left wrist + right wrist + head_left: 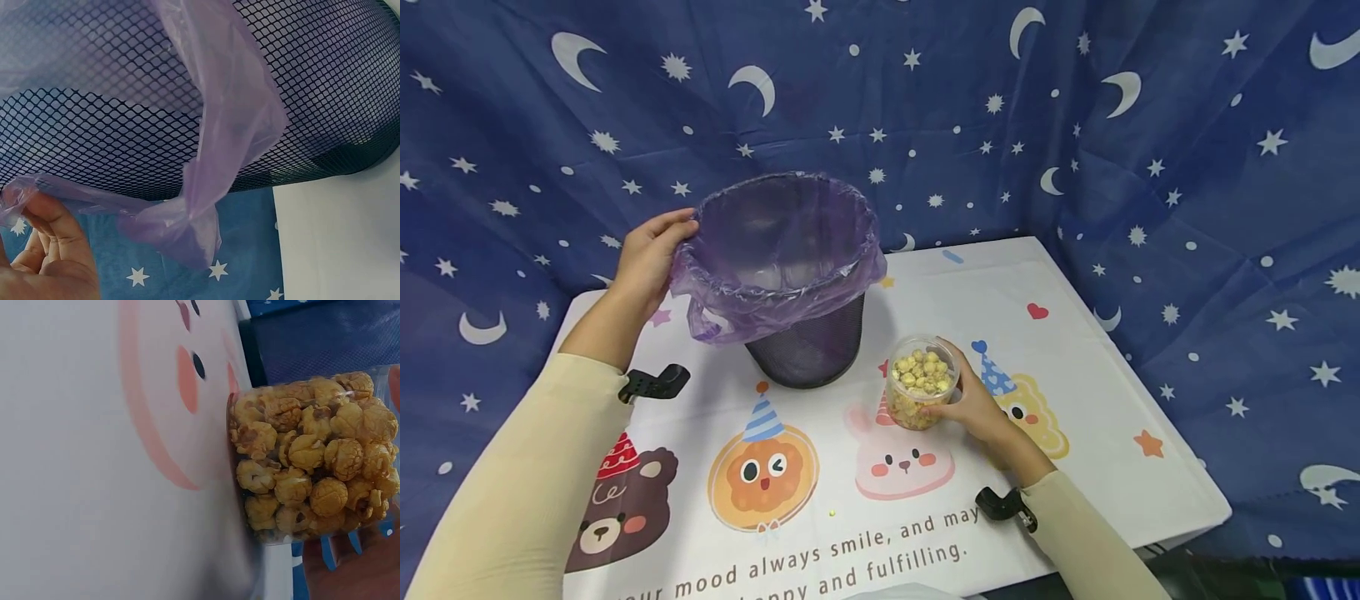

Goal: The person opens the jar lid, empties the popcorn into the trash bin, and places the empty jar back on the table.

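Observation:
A black mesh trash can [808, 350] lined with a purple plastic bag [730, 312] leans on the table, its mouth tilted toward me. My left hand [647, 254] pinches the bag at the left side of the rim. In the left wrist view, thin folds of bag [231, 106] hang over the mesh [325, 81], and the fingers [56, 219] hold its edge. To the right, a clear plastic jar [917, 408] without a lid is full of yellow popcorn [921, 371]. My right hand [973, 404] grips the jar from its right side, close over the tabletop.
A white tablecloth [1097, 400] with cartoon faces and lettering covers the table. Blue curtains [940, 108] with moons and stars stand right behind it and at both sides. One tiny yellow bit [832, 513] lies near the front.

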Demonstrator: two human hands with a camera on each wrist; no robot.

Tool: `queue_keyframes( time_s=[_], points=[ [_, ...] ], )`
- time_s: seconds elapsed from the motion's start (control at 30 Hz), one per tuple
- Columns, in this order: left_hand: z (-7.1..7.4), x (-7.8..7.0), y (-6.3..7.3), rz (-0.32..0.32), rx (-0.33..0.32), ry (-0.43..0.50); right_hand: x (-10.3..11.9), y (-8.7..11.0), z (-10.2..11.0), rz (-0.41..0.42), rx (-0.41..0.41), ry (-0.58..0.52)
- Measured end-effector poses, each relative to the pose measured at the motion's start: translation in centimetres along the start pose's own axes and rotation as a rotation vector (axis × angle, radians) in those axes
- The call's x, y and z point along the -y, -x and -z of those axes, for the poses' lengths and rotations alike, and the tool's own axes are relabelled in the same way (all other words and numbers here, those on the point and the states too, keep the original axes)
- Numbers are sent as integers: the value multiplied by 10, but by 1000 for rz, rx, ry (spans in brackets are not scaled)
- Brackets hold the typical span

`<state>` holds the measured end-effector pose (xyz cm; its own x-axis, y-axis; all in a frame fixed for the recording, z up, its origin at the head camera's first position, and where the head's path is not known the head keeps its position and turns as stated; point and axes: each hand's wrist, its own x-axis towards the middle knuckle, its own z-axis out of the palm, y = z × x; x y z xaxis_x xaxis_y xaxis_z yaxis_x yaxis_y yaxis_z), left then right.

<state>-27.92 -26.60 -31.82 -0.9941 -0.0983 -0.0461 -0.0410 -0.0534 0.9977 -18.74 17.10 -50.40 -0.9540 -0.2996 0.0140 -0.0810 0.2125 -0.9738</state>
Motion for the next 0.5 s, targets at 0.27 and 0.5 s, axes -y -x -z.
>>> queue_keyframes(
  time_s=[0.27, 0.5],
  points=[
    [0, 0, 1, -20, -6, 18, -1, 11, -7, -18, -14, 46],
    [0, 0, 7, -18, -17, 35, 0, 19, -13, -5, -22, 82]
  ],
)
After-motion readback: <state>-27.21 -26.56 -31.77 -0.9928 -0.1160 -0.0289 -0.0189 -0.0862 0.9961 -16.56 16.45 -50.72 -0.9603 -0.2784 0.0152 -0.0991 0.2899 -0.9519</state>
